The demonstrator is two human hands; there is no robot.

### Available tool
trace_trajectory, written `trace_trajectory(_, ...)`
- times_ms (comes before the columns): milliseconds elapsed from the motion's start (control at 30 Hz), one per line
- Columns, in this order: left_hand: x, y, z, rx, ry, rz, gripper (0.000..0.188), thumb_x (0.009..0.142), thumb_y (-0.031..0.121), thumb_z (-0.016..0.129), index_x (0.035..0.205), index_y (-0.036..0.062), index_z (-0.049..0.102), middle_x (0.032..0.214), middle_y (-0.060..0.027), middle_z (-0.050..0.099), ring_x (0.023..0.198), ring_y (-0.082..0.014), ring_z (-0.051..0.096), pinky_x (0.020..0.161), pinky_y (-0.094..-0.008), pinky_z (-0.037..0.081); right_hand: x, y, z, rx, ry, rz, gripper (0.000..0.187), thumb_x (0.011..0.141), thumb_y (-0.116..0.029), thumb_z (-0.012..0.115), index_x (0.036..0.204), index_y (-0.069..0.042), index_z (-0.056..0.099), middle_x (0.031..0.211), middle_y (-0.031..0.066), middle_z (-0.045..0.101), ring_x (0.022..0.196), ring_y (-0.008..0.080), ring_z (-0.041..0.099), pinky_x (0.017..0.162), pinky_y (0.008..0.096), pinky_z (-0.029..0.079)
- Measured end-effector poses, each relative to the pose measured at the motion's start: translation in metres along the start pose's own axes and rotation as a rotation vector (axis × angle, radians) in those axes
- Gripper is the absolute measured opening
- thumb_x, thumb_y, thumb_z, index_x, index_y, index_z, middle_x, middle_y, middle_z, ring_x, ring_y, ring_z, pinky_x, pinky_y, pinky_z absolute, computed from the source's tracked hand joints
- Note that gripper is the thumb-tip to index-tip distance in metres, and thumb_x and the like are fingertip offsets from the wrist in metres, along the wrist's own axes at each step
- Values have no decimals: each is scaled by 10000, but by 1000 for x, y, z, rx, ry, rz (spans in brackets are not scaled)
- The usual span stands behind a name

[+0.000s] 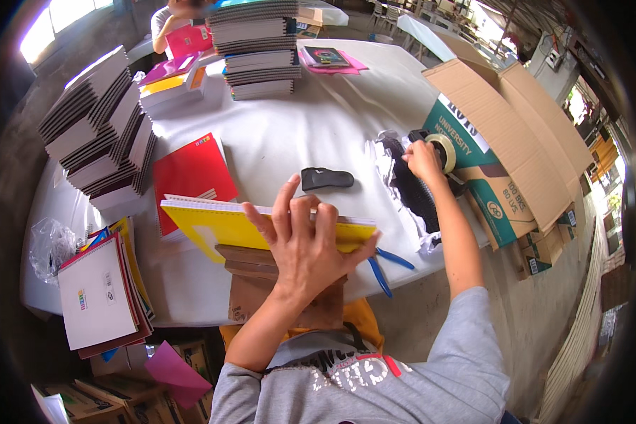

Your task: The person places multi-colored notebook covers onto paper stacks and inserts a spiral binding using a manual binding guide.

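Note:
A yellow notebook (212, 232) stands on edge, tilted, at a stepped brown wooden block (247, 261) close to my body. My left hand (300, 240) rests against it with fingers spread and thumb out to the right. To the right, my right hand (424, 161) reaches to the far end of a batch of thin black coil-like pieces (413, 187) in crumpled white wrapping (385, 166). Its fingers are bent together; what is in them is hidden. Right beside that hand sits a roll of tape (443, 153) on a black dispenser. Blue-handled pliers (385, 272) lie right of the notebook.
A red notebook (194, 173) and a small black object (326, 179) lie on the white-covered table (283, 134). Tall notebook stacks (102, 141) stand left and at the back (254, 49). Open cardboard boxes (502, 141) flank the right side. Another person (166, 28) sits across, holding a pink-red notebook.

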State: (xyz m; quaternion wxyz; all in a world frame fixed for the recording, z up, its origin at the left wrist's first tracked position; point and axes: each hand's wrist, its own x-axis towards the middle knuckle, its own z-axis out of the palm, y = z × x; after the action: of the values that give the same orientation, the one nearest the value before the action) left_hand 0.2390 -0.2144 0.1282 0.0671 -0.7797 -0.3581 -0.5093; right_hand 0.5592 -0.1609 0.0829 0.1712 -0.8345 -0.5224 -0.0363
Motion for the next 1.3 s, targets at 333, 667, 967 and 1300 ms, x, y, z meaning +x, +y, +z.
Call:
trace_trajectory(333, -2, 2, -6, -29, -44, 111, 421, 608, 407, 756, 772, 101, 519, 806, -83, 445, 809, -269, 454, 856, -445, 341, -90, -85, -127, 350, 116, -541, 498, 862, -73, 486, 1352, -133, 418, 850, 151, 496, 751, 293, 512, 740, 385, 430)
trace_trajectory(667, -5, 4, -7, -85, -48, 108, 443, 613, 434, 776, 774, 105, 528, 821, -81, 446, 846, -271, 446, 892, -465, 308, -154, -102, -107, 807, 22, -519, 258, 739, 3, 682, 970, -110, 709, 853, 46, 588, 798, 156, 540, 687, 262, 454)
trace_trajectory(967, -9, 4, -10, -105, -51, 96, 431, 616, 422, 787, 792, 114, 542, 835, -65, 450, 880, -259, 452, 939, -471, 278, -147, -106, -105, 826, -41, -654, 280, 680, 23, 722, 923, -116, 712, 854, 36, 604, 836, 164, 553, 714, 281, 457)
trace_trajectory(1300, -8, 5, -13, -113, -44, 78, 367, 628, 383, 767, 779, 124, 556, 808, -58, 460, 865, -254, 478, 916, -467, 310, -149, -105, -107, 914, -126, -689, 232, 674, 13, 733, 880, -90, 708, 840, 31, 619, 809, 159, 582, 700, 272, 473)
